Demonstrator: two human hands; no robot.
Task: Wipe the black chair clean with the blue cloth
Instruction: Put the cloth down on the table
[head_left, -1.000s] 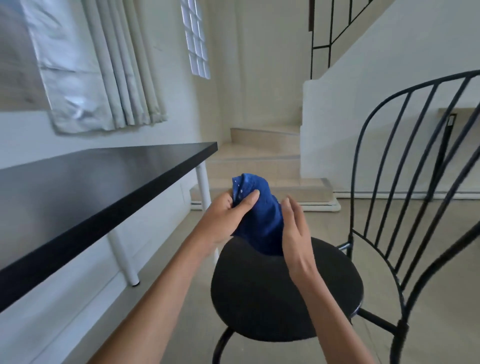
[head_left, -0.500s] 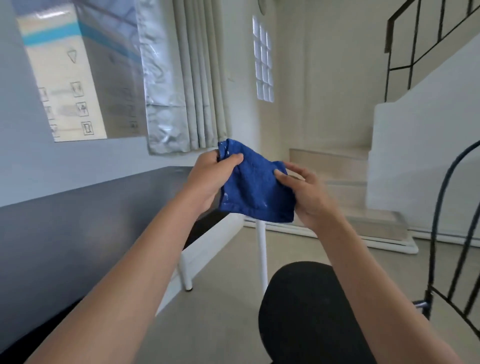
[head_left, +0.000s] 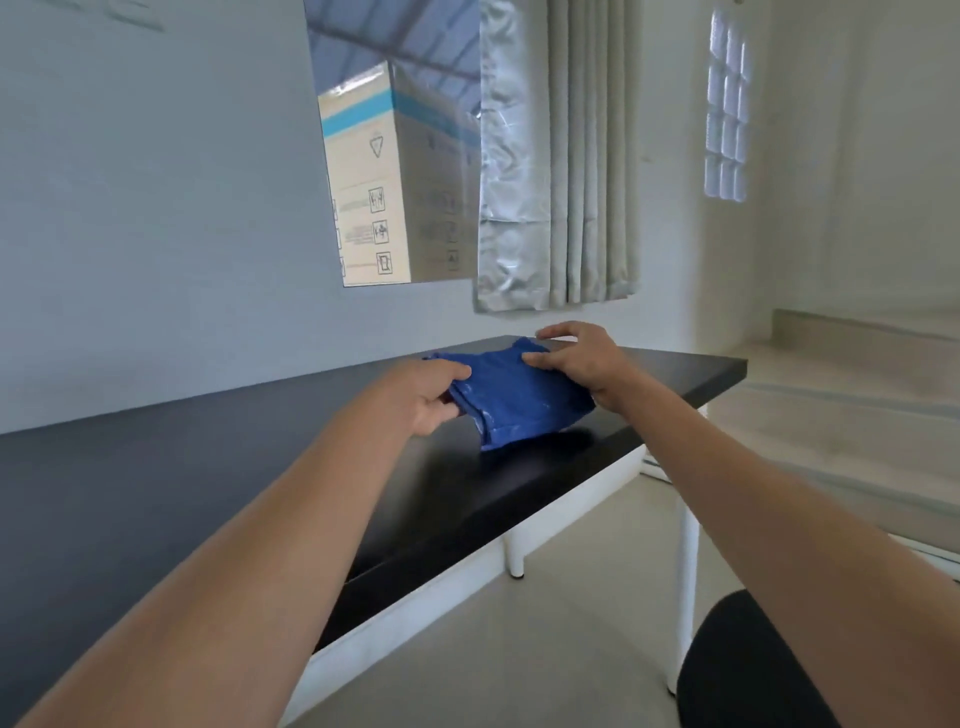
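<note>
At frame centre, the left hand (head_left: 434, 397) pinches the folded blue cloth (head_left: 511, 397) lying on the black table (head_left: 208, 467); the right hand (head_left: 579, 358) presses it with relaxed fingers. The black chair (head_left: 737, 670) seat sits lower right. Likely setting the cloth aside; next, release.
</note>
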